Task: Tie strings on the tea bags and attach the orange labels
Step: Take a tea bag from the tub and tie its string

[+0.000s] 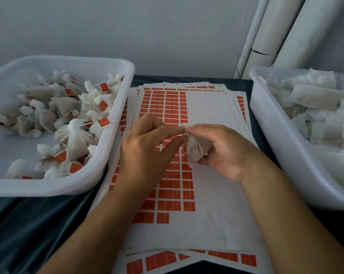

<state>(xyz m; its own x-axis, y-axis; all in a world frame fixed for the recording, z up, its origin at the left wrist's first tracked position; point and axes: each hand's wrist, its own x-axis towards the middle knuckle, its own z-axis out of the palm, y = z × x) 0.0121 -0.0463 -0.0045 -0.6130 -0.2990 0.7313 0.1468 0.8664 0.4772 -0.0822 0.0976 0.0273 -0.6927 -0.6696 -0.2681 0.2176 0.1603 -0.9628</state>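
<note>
A white tea bag (197,151) hangs above the middle of the label sheets, its gathered neck pointing up. My right hand (224,151) grips the bag's body in curled fingers. My left hand (147,147) pinches the bag's neck with thumb and forefinger, where a thin string seems to be. Under both hands lies a stack of white sheets with rows of orange labels (173,198); the right part of the top sheet is bare backing.
A white bin (115,147) at the left holds several tied tea bags with orange labels. A white bin (270,139) at the right holds untied white tea bags. A dark cloth (28,224) covers the table. White pipes (282,32) stand at the back right.
</note>
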